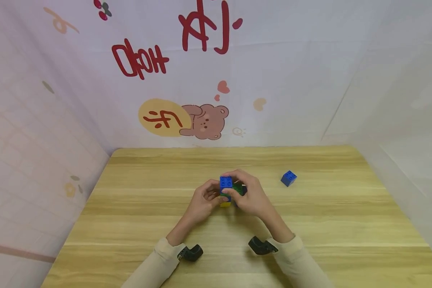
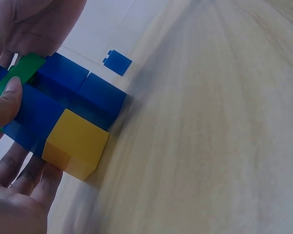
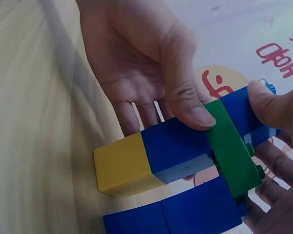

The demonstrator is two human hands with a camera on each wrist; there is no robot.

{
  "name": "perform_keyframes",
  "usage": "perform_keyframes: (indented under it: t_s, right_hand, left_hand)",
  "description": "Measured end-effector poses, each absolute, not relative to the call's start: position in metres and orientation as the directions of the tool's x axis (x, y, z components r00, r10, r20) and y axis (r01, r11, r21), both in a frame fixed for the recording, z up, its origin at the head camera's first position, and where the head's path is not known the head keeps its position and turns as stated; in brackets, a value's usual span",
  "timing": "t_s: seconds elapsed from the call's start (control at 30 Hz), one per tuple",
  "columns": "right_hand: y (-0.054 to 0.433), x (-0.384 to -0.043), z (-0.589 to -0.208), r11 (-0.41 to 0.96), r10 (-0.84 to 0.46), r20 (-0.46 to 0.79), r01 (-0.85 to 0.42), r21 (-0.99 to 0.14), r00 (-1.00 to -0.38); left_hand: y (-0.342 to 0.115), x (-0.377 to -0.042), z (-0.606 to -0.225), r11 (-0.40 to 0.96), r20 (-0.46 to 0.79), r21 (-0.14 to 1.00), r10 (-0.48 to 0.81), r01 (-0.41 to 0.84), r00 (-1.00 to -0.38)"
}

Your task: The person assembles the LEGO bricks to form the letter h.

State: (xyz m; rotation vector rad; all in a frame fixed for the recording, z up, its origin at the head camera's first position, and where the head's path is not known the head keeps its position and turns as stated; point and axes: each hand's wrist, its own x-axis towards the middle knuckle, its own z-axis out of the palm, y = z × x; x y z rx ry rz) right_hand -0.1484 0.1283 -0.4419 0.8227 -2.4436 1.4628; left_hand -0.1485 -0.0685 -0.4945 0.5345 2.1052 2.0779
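Note:
A small structure of toy building blocks stands on the table between the hands. One column has a yellow block [image 3: 122, 168] at the bottom and a blue block [image 3: 178, 146] above it. A green brick [image 3: 234, 148] lies across this column and a second column of two blue blocks [image 2: 83, 87]. On the green brick sits a studded blue top block [image 1: 225, 182]. The left hand [image 1: 201, 204] grips the yellow-based column, its thumb near the blue-green seam. With thumb and fingers the right hand [image 1: 252, 196] pinches the top block from the right.
A loose blue block [image 1: 289, 178] lies on the wooden table [image 1: 147, 168], to the right of and beyond the right hand. Behind the table hangs a white printed cloth [image 1: 291, 80]. Black devices [image 1: 191, 253] are strapped at both wrists.

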Motion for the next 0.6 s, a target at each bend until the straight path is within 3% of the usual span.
perform_keyframes:
  t_s: [0.13,0.37,0.6]
  right_hand:
    - [0.1282,-0.1485,-0.4439,0.383,-0.369,0.401,-0.53,-0.756,-0.839]
    - [0.1321,-0.1505,-0.4401,0.391,-0.397,0.26,-0.419,-0.82,-0.88]
    - [0.1374,-0.1523,-0.4382,0.385,-0.426,0.25,-0.424,-0.82,-0.87]
  left_hand:
    - [-0.0676,-0.1477,-0.4954,-0.016,0.153,0.987,0.34,0.158,-0.928]
    - [-0.0696,-0.1447,-0.493,-0.009,0.131,0.991,0.342,0.136,-0.931]
    - [-0.0695,-0.1466,-0.4929,-0.012,0.129,0.991,0.357,0.134,-0.925]
